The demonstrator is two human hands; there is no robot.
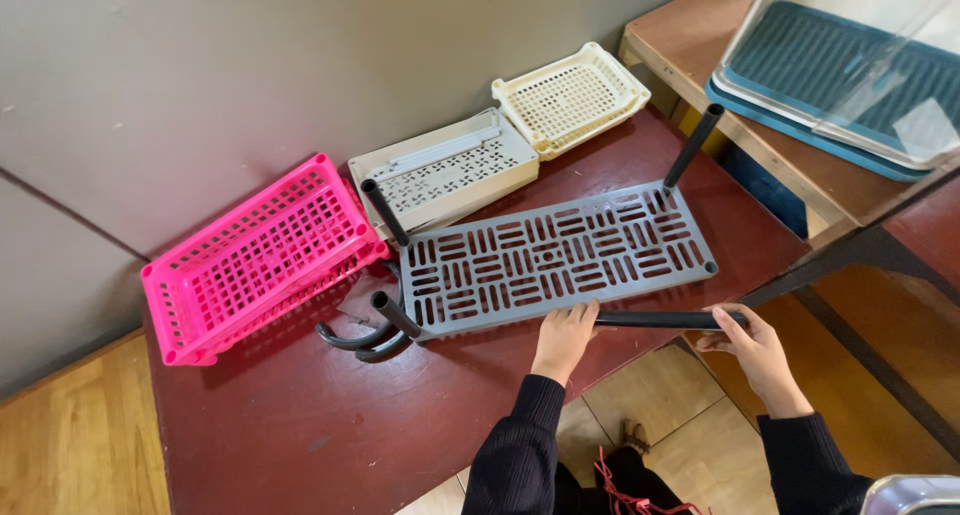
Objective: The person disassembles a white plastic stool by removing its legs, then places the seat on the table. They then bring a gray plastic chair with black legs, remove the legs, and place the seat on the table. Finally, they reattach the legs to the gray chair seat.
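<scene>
A grey slotted plastic shelf panel [555, 255] lies flat on the dark red table [300, 425]. Black tube legs stand in three of its corners: back left [385, 213], back right [695, 145], front left [397, 315]. Both hands hold a loose black tube [655, 319] lying along the panel's front edge. My left hand [563, 340] grips the tube's left end against the panel. My right hand [752, 347] holds its right end near the panel's front right corner.
A pink basket [255, 260] lies at the left by the wall. A white slotted tray [445, 170] and a cream basket [570, 100] sit behind the panel. Curved black tubes [355, 343] lie by the front left leg. A teal-and-clear container [850, 70] rests on a wooden shelf at right.
</scene>
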